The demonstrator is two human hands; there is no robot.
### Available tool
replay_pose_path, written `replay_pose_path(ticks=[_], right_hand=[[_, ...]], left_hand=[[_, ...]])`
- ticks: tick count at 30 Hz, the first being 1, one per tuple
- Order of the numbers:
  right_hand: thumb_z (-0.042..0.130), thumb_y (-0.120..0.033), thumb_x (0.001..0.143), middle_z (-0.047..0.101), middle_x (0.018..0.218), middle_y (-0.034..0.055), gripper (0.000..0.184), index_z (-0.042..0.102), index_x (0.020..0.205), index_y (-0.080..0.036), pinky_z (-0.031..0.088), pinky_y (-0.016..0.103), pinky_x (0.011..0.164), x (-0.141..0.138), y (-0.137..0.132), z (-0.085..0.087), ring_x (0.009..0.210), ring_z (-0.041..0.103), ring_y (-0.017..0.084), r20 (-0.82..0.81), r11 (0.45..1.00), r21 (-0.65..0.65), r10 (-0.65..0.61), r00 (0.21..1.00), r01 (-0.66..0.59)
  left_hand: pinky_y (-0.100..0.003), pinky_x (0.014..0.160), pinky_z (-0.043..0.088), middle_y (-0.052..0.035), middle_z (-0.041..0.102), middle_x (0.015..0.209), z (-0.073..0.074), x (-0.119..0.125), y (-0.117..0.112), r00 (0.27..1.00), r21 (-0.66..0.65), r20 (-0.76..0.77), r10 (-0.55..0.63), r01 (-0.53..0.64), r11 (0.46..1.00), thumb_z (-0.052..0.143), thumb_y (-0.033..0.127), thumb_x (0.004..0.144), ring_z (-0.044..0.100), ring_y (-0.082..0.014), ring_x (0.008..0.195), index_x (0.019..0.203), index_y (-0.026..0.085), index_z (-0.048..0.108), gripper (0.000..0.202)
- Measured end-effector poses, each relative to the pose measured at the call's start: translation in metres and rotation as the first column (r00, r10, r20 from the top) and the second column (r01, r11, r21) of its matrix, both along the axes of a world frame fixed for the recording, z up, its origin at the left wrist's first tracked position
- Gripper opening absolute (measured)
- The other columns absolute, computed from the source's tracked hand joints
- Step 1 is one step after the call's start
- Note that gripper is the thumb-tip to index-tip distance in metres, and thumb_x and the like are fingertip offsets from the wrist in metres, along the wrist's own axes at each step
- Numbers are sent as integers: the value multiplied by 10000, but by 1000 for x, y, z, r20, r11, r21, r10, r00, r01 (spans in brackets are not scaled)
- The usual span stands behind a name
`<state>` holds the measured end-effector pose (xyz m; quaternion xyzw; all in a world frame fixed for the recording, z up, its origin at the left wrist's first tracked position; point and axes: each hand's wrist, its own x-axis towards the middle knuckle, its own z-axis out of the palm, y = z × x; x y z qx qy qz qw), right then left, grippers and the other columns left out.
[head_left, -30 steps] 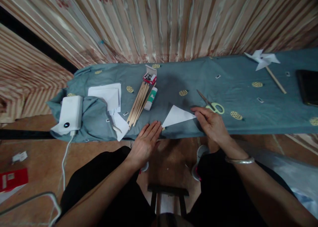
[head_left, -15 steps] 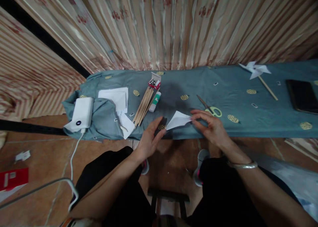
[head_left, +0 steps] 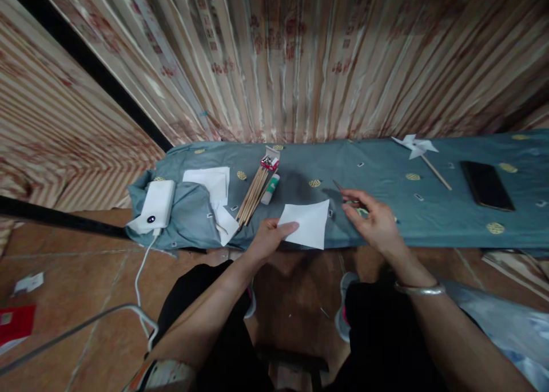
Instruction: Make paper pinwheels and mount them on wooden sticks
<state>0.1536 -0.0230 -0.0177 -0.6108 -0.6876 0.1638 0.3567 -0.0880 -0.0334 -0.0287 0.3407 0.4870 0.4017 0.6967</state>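
A white paper sheet [head_left: 309, 225] is held just above the near edge of the cloth-covered table [head_left: 386, 169], with its corner at 9 o'clock pinched between the thumb and fingers of the left hand [head_left: 266, 238], which is closed on it. The sheet is spread open as a square turned on its point, and its lowest corner is seen at the table's near edge. At the sheet's 3 o'clock, near it but apart, the right hand [head_left: 374, 223] is laid with curled fingers over the green handles of the scissors [head_left: 338, 185], whose blades are pointed toward 11 o'clock. Whether the handles are gripped cannot be told, since they are covered by the fingers. A metal bangle [head_left: 418, 289] is worn on the right wrist. At the sheet's 10 o'clock a bundle of wooden sticks [head_left: 253, 189] is laid beside a glue stick [head_left: 271, 187], with a small red box [head_left: 269, 162] at their far end. Further toward 9 o'clock a stack of white papers [head_left: 209, 180] and a white power bank [head_left: 156, 206] are seen, the latter with its cable [head_left: 141, 269] hung down toward the floor. At the sheet's 2 o'clock, well apart, a paper pinwheel [head_left: 417, 147] and a black phone [head_left: 486, 185] are laid on the cloth
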Motion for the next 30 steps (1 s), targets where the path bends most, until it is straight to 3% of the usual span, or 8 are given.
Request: replay_pose_path(ticks=[3,6,10,13,17,21,25,30], right_hand=[[542,-278,855,738,1046,149,267,684,1053,-167,525,412,810,21,14,-9,909,708,287,307,987,-56,-128,943,152],[542,-255,852,742,883,208,254,686,1017,-127,516,416,713,29,22,-16,817,716,334,571,957,-162,-109,814,241],[582,-217,820,726,804,243,179,684,921,-110,503,417,672,23,24,-21,763,714,359,610,944,-197,-93,787,265],[607,-210,784,728,754,183,124,680,865,-153,505,394,681,20,27,-20,769,717,330,586,942,-179,-129,800,284],[717,-238,654,697,629,43,109,655,739,-207,527,335,610,21,28,-17,680,706,255,10,894,-329,-318,948,304],[744,-341,660,727,685,31,252,679,858,-199,570,297,565,8,16,-14,647,710,198,-423,881,-448,-358,832,152],[869,-374,549,751,763,23,423,705,910,-228,580,268,599,-20,-1,-11,684,707,170,-773,886,-459,-359,524,-71],[869,-444,543,742,817,11,539,685,1007,-241,554,271,645,-49,3,1,701,670,148,-824,948,-318,-275,495,-2]], left_hand=[[-264,600,462,-56,708,657,6,-1,10,995,50,-20,94,-93,994,888,423,432,592,-140,575,642,110,734,407],[-267,581,459,-53,698,645,11,0,19,987,80,-12,163,-161,984,893,418,406,582,-138,560,643,106,734,423],[-278,610,481,-65,714,687,12,0,24,979,106,17,203,-204,973,897,407,402,607,-149,594,672,102,745,434],[-271,598,478,-59,711,669,11,-2,27,972,115,23,235,-236,965,897,406,403,603,-142,583,652,105,741,420],[-271,612,486,-48,711,658,8,-8,34,953,148,46,301,-304,941,885,395,456,604,-134,577,657,110,741,377],[-283,683,504,-40,729,714,5,-12,43,936,185,101,336,-349,919,868,363,502,632,-141,632,714,123,756,340],[-260,658,480,-20,716,690,4,-12,48,943,229,76,324,-333,915,837,319,539,612,-128,624,703,133,754,262],[-252,581,443,-28,689,637,5,-6,44,977,188,3,214,-211,959,818,315,520,576,-125,569,641,131,736,234]])
